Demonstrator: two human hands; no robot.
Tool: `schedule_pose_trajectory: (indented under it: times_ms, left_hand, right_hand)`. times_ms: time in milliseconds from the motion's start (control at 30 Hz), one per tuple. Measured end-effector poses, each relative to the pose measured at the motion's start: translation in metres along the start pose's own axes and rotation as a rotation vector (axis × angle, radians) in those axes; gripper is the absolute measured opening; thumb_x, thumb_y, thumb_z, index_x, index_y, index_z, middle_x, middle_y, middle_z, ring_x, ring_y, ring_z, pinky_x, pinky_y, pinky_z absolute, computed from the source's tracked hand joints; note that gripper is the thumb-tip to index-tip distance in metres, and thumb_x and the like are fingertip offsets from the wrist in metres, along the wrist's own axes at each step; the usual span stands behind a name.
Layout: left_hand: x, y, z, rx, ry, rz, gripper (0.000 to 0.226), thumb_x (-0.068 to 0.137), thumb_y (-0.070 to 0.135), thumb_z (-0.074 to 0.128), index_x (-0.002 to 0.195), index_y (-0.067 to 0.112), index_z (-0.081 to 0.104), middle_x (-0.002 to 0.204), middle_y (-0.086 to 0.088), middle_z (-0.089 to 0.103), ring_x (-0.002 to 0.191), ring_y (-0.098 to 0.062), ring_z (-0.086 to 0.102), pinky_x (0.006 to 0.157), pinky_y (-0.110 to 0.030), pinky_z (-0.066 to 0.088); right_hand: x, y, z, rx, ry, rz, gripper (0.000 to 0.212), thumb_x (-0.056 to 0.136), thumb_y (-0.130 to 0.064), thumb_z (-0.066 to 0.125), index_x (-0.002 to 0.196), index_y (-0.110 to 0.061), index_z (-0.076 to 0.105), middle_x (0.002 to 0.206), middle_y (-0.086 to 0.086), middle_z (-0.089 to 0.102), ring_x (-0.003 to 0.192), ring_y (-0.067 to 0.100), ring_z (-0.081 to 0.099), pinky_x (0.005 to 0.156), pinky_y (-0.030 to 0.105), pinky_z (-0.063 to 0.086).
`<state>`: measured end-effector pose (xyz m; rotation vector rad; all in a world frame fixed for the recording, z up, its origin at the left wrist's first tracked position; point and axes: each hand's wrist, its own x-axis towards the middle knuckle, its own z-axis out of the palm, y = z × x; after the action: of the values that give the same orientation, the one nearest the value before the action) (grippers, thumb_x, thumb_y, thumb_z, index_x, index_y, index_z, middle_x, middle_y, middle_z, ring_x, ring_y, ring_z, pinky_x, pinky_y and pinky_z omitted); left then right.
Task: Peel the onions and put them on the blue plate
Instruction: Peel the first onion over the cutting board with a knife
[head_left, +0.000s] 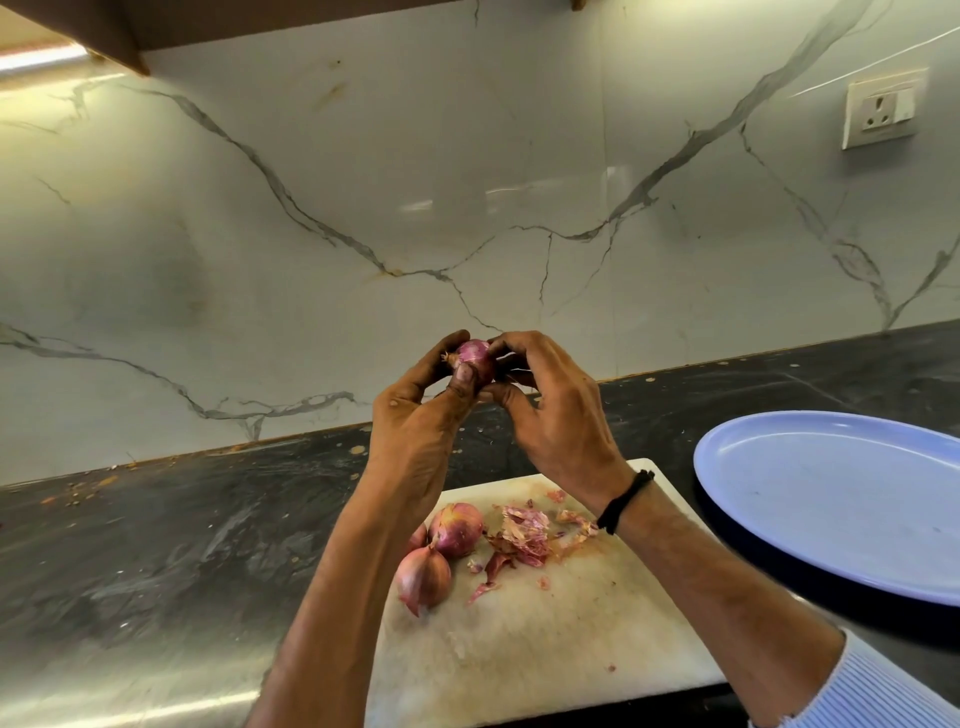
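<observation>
Onion (475, 358) part-peeled, pinched by curled fingers (464, 382) of left hand (415, 431) and right hand (556, 415) | two unpeeled onions (456, 530) on board (519, 649) below fingers | blue plate (831, 499) right of fingers, holds none yet

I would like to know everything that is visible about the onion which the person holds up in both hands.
The onion is small, round and purple-pink, with fine darker lines on its shiny skin. A dry pale tuft sticks out at its left end. It is held in the air, lying sideways. The left hand grips it, thumb pressed on its front; the right hand pinches its right side. The hands hide much of it, so how far it is peeled cannot be told.
</observation>
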<state>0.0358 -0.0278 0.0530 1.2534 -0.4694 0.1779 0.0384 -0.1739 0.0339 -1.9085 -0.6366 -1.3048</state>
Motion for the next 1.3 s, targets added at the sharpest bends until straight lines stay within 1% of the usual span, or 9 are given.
schedule_pose_trajectory:
  times_ms: [133, 300, 433, 567, 767, 1067, 1167, 1233, 1300]
  left_hand:
    - [0.001, -0.001, -0.001, 0.015, 0.003, 0.003, 0.048, 0.074, 0.023, 0.074, 0.122, 0.018, 0.07, 0.125, -0.008, 0.07, 0.125, -0.03, 0.06, 0.112, -0.052, 0.041]
    - [-0.001, 0.001, 0.002, -0.007, 0.013, 0.0, 0.046, 0.073, 0.022, 0.071, 0.119, 0.015, 0.069, 0.119, -0.008, 0.072, 0.118, -0.028, 0.065, 0.107, -0.048, 0.048]
    - [-0.001, 0.002, 0.002, 0.002, 0.014, -0.002, 0.049, 0.072, 0.023, 0.073, 0.121, 0.015, 0.069, 0.12, -0.009, 0.072, 0.121, -0.029, 0.063, 0.109, -0.049, 0.046]
    - [0.0, 0.002, 0.002, 0.006, 0.016, 0.004, 0.052, 0.072, 0.024, 0.074, 0.123, 0.013, 0.068, 0.121, -0.01, 0.072, 0.121, -0.029, 0.064, 0.109, -0.049, 0.045]
    - [0.001, -0.003, -0.001, 0.039, 0.019, 0.004, 0.052, 0.075, 0.023, 0.075, 0.126, 0.014, 0.068, 0.124, -0.009, 0.07, 0.125, -0.03, 0.06, 0.111, -0.051, 0.042]
    - [0.001, -0.003, 0.001, 0.02, 0.038, 0.002, 0.046, 0.075, 0.019, 0.073, 0.121, 0.016, 0.07, 0.121, -0.008, 0.072, 0.12, -0.028, 0.064, 0.11, -0.049, 0.045]
    - [-0.001, -0.003, 0.003, 0.021, 0.039, 0.002, 0.048, 0.075, 0.02, 0.074, 0.122, 0.015, 0.069, 0.122, -0.009, 0.071, 0.122, -0.029, 0.063, 0.11, -0.049, 0.044]
    - [-0.002, -0.001, 0.005, 0.017, 0.047, 0.001, 0.047, 0.073, 0.021, 0.073, 0.12, 0.015, 0.07, 0.119, -0.008, 0.073, 0.12, -0.028, 0.064, 0.109, -0.047, 0.046]
    - [-0.004, 0.003, 0.008, -0.051, 0.055, -0.014, 0.045, 0.073, 0.018, 0.07, 0.118, 0.013, 0.069, 0.11, -0.006, 0.076, 0.112, -0.025, 0.069, 0.102, -0.041, 0.053]
  right_hand:
    - [0.0, 0.001, 0.0, -0.012, 0.001, -0.004, 0.034, 0.087, -0.001, 0.073, 0.117, -0.003, 0.058, 0.115, 0.009, 0.064, 0.102, 0.012, 0.062, 0.093, 0.011, 0.048]
    - [-0.003, 0.0, 0.002, -0.065, 0.006, -0.055, 0.018, 0.088, -0.002, 0.07, 0.104, -0.002, 0.061, 0.112, 0.011, 0.062, 0.1, 0.014, 0.059, 0.089, 0.013, 0.049]
    - [-0.002, -0.002, 0.002, 0.01, 0.044, -0.011, 0.03, 0.088, -0.004, 0.072, 0.114, -0.002, 0.059, 0.113, 0.011, 0.064, 0.101, 0.007, 0.059, 0.092, 0.009, 0.047]
    - [-0.002, -0.002, 0.001, -0.009, 0.042, -0.023, 0.034, 0.089, -0.003, 0.07, 0.12, -0.001, 0.058, 0.116, 0.011, 0.062, 0.103, 0.007, 0.058, 0.094, 0.009, 0.046]
    - [-0.002, 0.002, 0.002, -0.048, 0.034, -0.027, 0.034, 0.087, 0.002, 0.072, 0.118, -0.001, 0.058, 0.114, 0.01, 0.062, 0.102, 0.003, 0.054, 0.095, 0.005, 0.042]
    - [-0.001, 0.006, 0.0, -0.095, -0.003, -0.029, 0.032, 0.086, 0.001, 0.072, 0.114, -0.003, 0.058, 0.112, 0.008, 0.06, 0.099, 0.009, 0.056, 0.092, 0.007, 0.044]
    - [0.0, 0.007, -0.001, -0.112, -0.015, -0.03, 0.033, 0.085, 0.002, 0.073, 0.114, -0.003, 0.058, 0.112, 0.008, 0.06, 0.1, 0.008, 0.055, 0.093, 0.005, 0.042]
    - [0.0, 0.007, -0.001, -0.123, -0.018, -0.04, 0.03, 0.085, 0.002, 0.073, 0.111, -0.003, 0.059, 0.11, 0.009, 0.059, 0.098, 0.007, 0.052, 0.091, 0.002, 0.041]
    - [0.0, 0.007, -0.001, -0.131, -0.008, -0.064, 0.023, 0.086, 0.003, 0.071, 0.105, -0.001, 0.06, 0.108, 0.011, 0.059, 0.095, 0.006, 0.05, 0.089, 0.001, 0.041]
